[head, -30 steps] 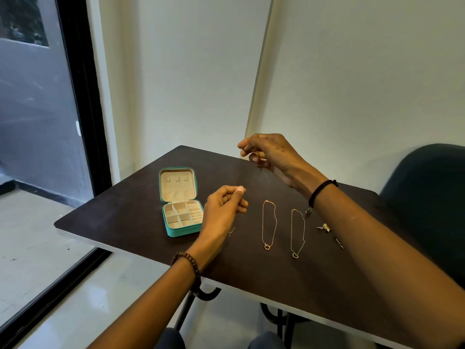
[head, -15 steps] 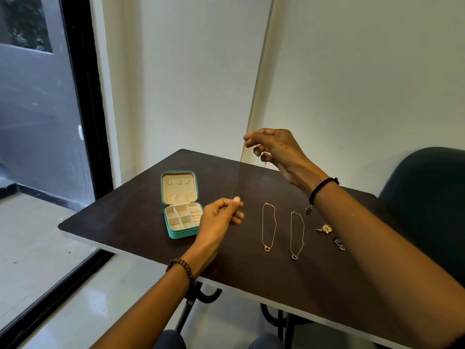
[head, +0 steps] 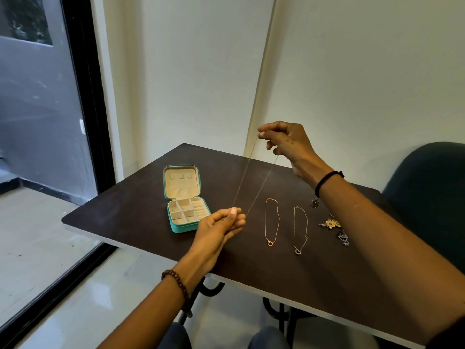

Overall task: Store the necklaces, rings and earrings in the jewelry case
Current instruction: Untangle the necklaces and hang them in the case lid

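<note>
Two-handed hold of a fine chain necklace (head: 246,172) above a dark table (head: 125,205). The right hand (head: 286,144), raised over the far part of the table, pinches the upper end of the chain between thumb and fingertips. The left hand (head: 221,222), lower and nearer the person, pinches the lower end in the same way, with its other fingers curled. The chain is clear of the table and runs as two thin strands between the hands. Its long axis slopes from far, high and right down to near, low and left. The teal jewelry case (head: 181,229) stands open just to the left of the left hand, its lid (head: 181,182) tilted back and its divided tray (head: 187,211) facing up with nothing visible in the compartments. The low end of the chain therefore points toward the case, and the left hand is plainly the nearer of the two. The right hand is well apart from the case and would have to travel left to bring its end over. Three small tabs (head: 181,176) show in the lid lining, probably necklace hooks. Right of the held chain, one pendant necklace (head: 270,243) and a second pendant necklace (head: 298,251) lie side by side, lengthwise away from the person. Farther right lie a gold-coloured piece (head: 331,224) and a dark piece (head: 343,239), too small to identify. A dark chair (head: 427,185) stands at the right edge. Storage appears barely begun.
</note>
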Tool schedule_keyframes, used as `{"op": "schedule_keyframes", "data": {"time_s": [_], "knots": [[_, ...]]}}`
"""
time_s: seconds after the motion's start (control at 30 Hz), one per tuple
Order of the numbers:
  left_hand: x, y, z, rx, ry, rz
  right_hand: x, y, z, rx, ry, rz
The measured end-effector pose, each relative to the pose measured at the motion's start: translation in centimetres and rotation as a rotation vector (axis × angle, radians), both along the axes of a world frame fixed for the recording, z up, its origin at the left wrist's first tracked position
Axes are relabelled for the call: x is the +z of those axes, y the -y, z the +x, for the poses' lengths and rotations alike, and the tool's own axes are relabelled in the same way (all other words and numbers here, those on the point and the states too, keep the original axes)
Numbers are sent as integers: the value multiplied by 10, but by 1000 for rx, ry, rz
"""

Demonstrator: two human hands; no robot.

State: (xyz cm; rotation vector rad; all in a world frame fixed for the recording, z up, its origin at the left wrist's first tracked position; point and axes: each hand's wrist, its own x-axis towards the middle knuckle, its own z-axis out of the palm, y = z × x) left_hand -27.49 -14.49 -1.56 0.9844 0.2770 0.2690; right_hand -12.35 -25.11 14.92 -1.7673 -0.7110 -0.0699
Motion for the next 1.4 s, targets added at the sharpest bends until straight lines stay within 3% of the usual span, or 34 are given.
{"op": "schedule_keyframes", "data": {"time_s": [0.07, 0.33, 0.6, 0.93, 1.13, 1.4], "knots": [[-1, -3, -2, -1, -3, -71, -2, 3, 3, -13, 51, -39], [13, -8, -6, -75, 80, -37, -7, 12, 0, 6, 198, -152], [64, -6, -2, -116, 199, 212, -17, 19, -12, 94, 201, -181], [133, 1, 8, -107, 315, 315, -45, 35, -24, 160, 0, -99], [144, 4, 12, -93, 329, 333, -79, 44, -31, 191, -272, -34], [144, 2, 18, -9, 345, 287, -105, 52, -39, 171, -382, -77]]}}
